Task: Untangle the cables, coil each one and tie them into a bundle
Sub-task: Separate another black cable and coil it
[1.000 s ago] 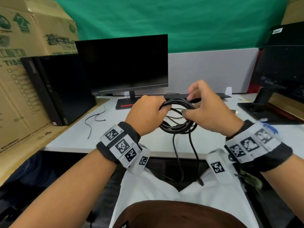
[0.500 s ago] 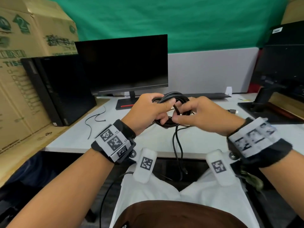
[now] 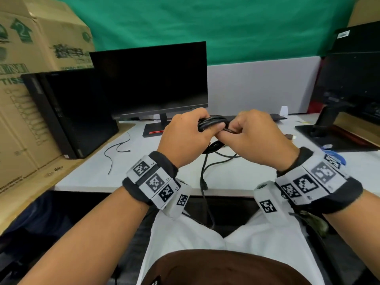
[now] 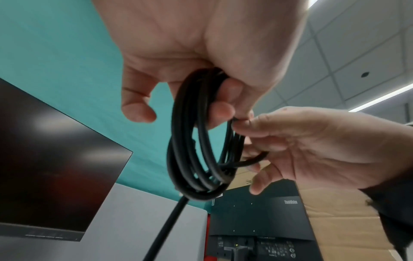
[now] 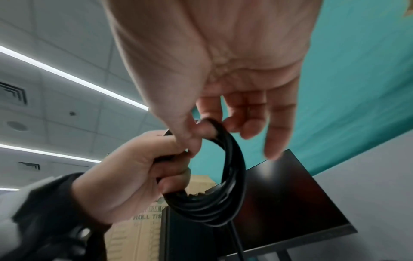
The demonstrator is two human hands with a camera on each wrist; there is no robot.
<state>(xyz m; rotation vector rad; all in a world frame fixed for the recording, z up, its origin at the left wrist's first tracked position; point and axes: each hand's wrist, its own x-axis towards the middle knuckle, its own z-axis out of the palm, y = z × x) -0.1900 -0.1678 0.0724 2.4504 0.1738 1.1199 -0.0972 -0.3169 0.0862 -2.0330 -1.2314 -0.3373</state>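
A black cable coil point(image 3: 212, 122) of several loops hangs in the air above the white desk point(image 3: 144, 171). My left hand point(image 3: 185, 136) grips the top of the coil point(image 4: 194, 150) with curled fingers. My right hand point(image 3: 248, 136) pinches a strand of the coil point(image 5: 232, 176) between thumb and forefinger, right beside the left thumb; its other fingers hang loosely. A loose tail of the cable point(image 3: 203, 182) drops from the coil over the desk's front edge to my lap.
A dark monitor point(image 3: 152, 81) stands behind the hands, with a black computer tower point(image 3: 67, 112) and cardboard boxes point(image 3: 24, 83) at left. A thin black tie wire point(image 3: 117, 149) lies on the desk at left. Another monitor stand point(image 3: 333, 128) sits at right.
Both hands rose slightly with the coil and came close together. My right hand moved from the coil's inside to pinching a strand at its top, and the hanging tail got shorter.
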